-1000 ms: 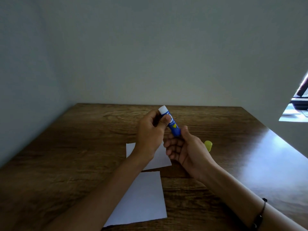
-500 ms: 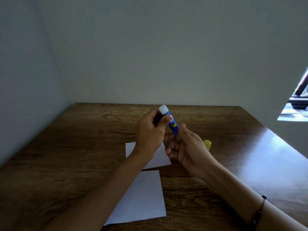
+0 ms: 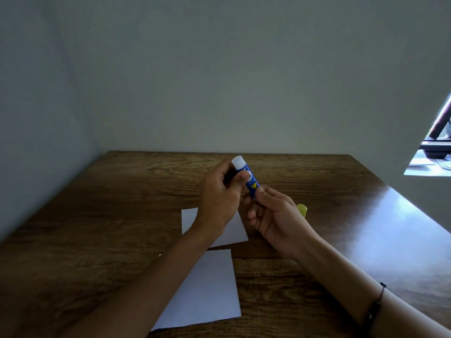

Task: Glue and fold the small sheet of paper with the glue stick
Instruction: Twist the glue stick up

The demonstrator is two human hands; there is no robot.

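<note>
A blue glue stick (image 3: 249, 179) is held up above the table, uncapped, its white glue tip pointing up and to the left. My left hand (image 3: 219, 198) grips its upper half with thumb and fingers. My right hand (image 3: 273, 215) pinches its lower end with the fingertips. The yellow cap (image 3: 302, 210) lies on the table just behind my right hand. Under my hands lies the small white sheet of paper (image 3: 234, 231), partly hidden by my left wrist.
A larger white sheet (image 3: 205, 293) lies nearer to me, partly under my left forearm. The brown wooden table (image 3: 122, 215) stands in a corner, with walls at the back and left. Its right edge runs diagonally; a window is at far right.
My right hand's fingers have shifted on the glue stick's lower end, from a fuller grasp to a fingertip pinch. The stick and my left hand have stayed almost still.
</note>
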